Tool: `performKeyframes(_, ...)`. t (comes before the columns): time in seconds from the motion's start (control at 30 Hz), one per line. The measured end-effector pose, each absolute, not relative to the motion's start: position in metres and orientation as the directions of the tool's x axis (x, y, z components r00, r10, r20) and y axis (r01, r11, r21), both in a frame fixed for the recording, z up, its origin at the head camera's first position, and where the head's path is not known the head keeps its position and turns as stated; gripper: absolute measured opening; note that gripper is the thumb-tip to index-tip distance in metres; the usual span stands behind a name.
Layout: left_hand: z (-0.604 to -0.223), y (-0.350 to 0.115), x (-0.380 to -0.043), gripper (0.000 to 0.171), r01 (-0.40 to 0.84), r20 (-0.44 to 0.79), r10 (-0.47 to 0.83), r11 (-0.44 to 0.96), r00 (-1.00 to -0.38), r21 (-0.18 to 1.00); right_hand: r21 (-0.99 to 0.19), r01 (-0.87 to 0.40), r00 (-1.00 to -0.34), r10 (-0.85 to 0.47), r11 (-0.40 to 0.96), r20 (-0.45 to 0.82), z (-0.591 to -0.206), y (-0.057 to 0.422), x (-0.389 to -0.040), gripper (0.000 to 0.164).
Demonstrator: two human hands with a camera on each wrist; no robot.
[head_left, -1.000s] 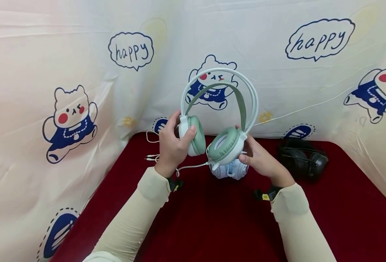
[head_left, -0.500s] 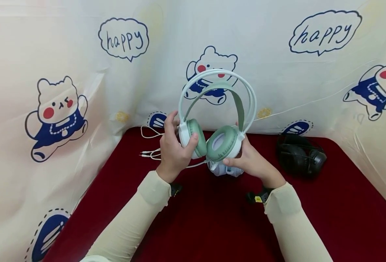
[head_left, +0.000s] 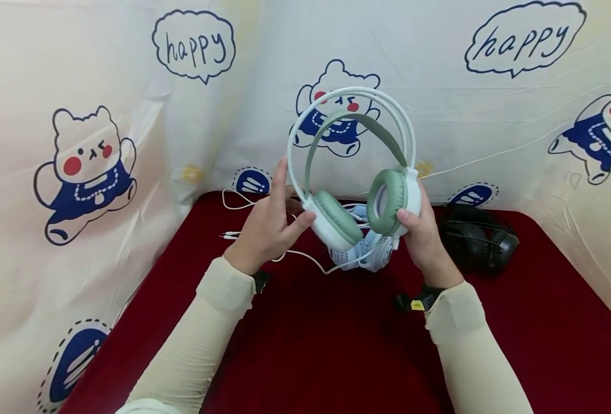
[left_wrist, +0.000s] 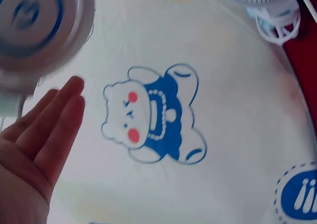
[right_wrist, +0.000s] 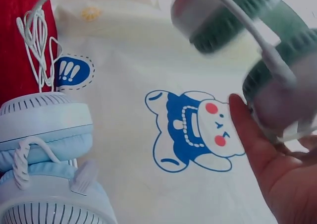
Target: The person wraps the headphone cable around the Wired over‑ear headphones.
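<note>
Headset (left_wrist: pixel 44 50) logo (left_wrist: pixel 26 14): L-wrist cam only

Two hands (head_left: pixel 264 233) flank green-and-white headphones (head_left: pixel 338 215), the right (head_left: pixel 428 244) gripping an ear cup (head_left: pixel 413 198); black headphones (head_left: pixel 473 247) rest on red cloth (head_left: pixel 336 345).

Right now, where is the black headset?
In the head view, the black headset lies toward the back right of the red table, near the backdrop and to the right of the green headset.

green-padded headphones (right_wrist: pixel 237 16) cropped, blurred in wrist views
</note>
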State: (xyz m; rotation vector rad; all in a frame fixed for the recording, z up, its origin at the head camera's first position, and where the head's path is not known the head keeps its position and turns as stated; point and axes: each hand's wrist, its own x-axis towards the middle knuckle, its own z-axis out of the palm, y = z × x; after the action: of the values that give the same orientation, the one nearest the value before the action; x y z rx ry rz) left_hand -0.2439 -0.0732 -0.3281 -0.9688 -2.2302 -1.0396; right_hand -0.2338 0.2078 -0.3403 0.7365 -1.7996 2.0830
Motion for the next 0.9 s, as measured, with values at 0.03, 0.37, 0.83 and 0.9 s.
performKeyframes(0.03, -0.327, -0.075, -0.244, 0.088, 0.774, 0.672, 0.412, 0.478, -0.615, 0.415, -0.822, -0.537, -0.827, -0.073, -0.189, 0.557, -0.34, 0.208, -0.234, 0.06)
performKeyframes(0.37, -0.317, -0.082, -0.242, 0.07, 0.76, 0.767, 0.459, 0.647, -0.449, 0.058, -0.848, -0.507, -0.86, 0.028, -0.153, 0.509, -0.335, 0.235, -0.235, 0.055)
performKeyframes(0.83, -0.327, -0.05, -0.227, 0.067, 0.699, 0.533, 0.723, 0.648, -0.44, -0.302, -0.902, -0.418, -0.908, -0.097, 0.107, 0.409, -0.319, 0.253, -0.224, 0.054)
performKeyframes(0.9, -0.333, -0.043, -0.225, 0.061, 0.687, 0.475, 0.752, 0.637, -0.456, -0.349, -0.901, -0.406, -0.912, -0.131, 0.151, 0.389, -0.316, 0.257, -0.222, 0.054)
